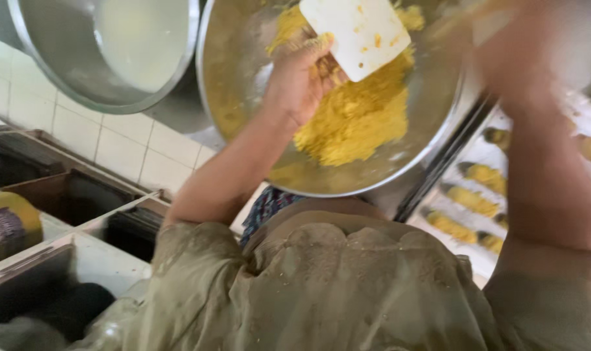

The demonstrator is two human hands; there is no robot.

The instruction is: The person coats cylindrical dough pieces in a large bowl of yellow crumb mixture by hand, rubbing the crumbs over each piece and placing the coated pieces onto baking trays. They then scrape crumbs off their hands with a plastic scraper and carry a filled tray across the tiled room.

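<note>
A large steel bowl [243, 130] holds a heap of yellow crumbly dough [357, 123]. My left hand [298, 81] reaches into the bowl and is shut on a white plastic scraper [357, 36], smeared with yellow bits, whose edge rests against the dough. My right hand [500, 45] is blurred at the bowl's right rim, and its fingers cannot be made out. My olive shirt fills the bottom of the view.
A second steel bowl [113, 45] with pale liquid sits at the upper left on a white tiled surface [116, 153]. At the right, a white tray [484, 257] carries several yellow shaped pieces [471, 200]. Dark open compartments [74, 195] line the left side.
</note>
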